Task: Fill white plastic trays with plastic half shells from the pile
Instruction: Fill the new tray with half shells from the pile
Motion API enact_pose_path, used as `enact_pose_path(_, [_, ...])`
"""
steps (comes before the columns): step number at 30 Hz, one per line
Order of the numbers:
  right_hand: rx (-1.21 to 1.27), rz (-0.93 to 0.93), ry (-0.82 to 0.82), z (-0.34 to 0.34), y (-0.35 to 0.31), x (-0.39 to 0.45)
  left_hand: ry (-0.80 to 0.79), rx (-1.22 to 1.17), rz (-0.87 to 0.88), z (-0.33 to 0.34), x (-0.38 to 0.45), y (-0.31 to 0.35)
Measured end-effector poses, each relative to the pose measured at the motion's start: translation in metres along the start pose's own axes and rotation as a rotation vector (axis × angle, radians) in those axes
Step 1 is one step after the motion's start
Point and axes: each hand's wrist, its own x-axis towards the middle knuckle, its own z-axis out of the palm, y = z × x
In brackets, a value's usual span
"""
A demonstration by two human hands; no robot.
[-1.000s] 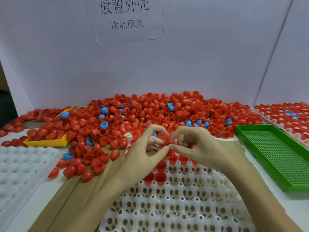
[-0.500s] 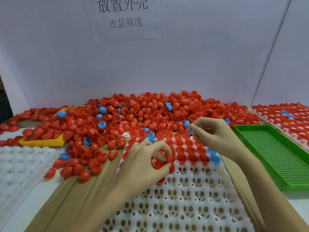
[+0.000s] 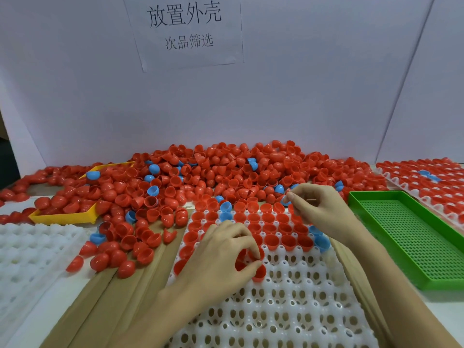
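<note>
From the head camera, the only view there was, the white tray (image 3: 288, 310) lay in the lower middle of the frame on strips of brown cardboard (image 3: 120, 285) over the worktop (image 3: 447, 320). Its far rows, toward the middle of the frame, were seated with red half shells (image 3: 272, 241) and a few blue ones (image 3: 320, 241), while the many near rows toward the bottom edge stood as bare holes, so I judged the tray well under half filled. The left hand (image 3: 221, 254) was down on the tray at the edge of the filled part, its grip curled close around a few red shells (image 3: 258, 271), seemingly seating them in the next row. The right hand (image 3: 319, 207) was lifted at the far rim of the tray, finger and thumb pinched on what looked like a small blue shell (image 3: 285, 200), though little of it showed. The pile (image 3: 226, 172) spread across the middle of the frame, touching the tray's far edge and spilling over a yellow tray (image 3: 62, 218) at the left. Another white tray (image 3: 30, 247) waited bare at the lower left, a filled tray (image 3: 426, 182) sat at the right edge, and a green mesh tray (image 3: 411, 237) held nothing visible. Plenty seemed left to do.
</note>
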Motion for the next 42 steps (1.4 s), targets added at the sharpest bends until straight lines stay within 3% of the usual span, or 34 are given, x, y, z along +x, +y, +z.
enact_pose_path(4, [0.002,0.027,-0.002,0.002,0.004,0.002,0.025,0.040,0.024,-0.008,0.002,-0.002])
enact_pose_path(9, [-0.024,0.037,0.033,-0.001,0.007,0.001,0.023,0.011,-0.153,-0.022,0.011,-0.030])
enact_pose_path(12, [-0.028,0.038,0.037,-0.001,0.006,0.001,-0.120,0.120,-0.215,-0.019,0.015,-0.050])
enact_pose_path(17, [-0.035,0.056,0.023,-0.001,0.005,-0.001,-0.305,0.093,-0.225,-0.008,0.026,-0.068])
enact_pose_path(25, [-0.037,0.041,0.057,-0.003,0.005,0.000,-0.299,0.253,-0.166,-0.024,0.059,-0.061])
enact_pose_path(29, [-0.056,0.038,0.065,-0.003,0.007,0.001,-0.124,0.209,-0.130,-0.037,0.101,-0.060])
enact_pose_path(31, [-0.069,0.037,0.065,-0.003,0.009,0.000,-0.120,0.195,-0.136,-0.036,0.128,-0.065])
enact_pose_path(39, [-0.129,0.048,0.068,-0.002,0.011,0.001,-0.450,0.387,-0.068,0.004,0.182,-0.084])
enact_pose_path(42, [-0.121,0.045,0.069,-0.001,0.010,0.001,-0.476,0.362,-0.106,0.011,0.188,-0.090])
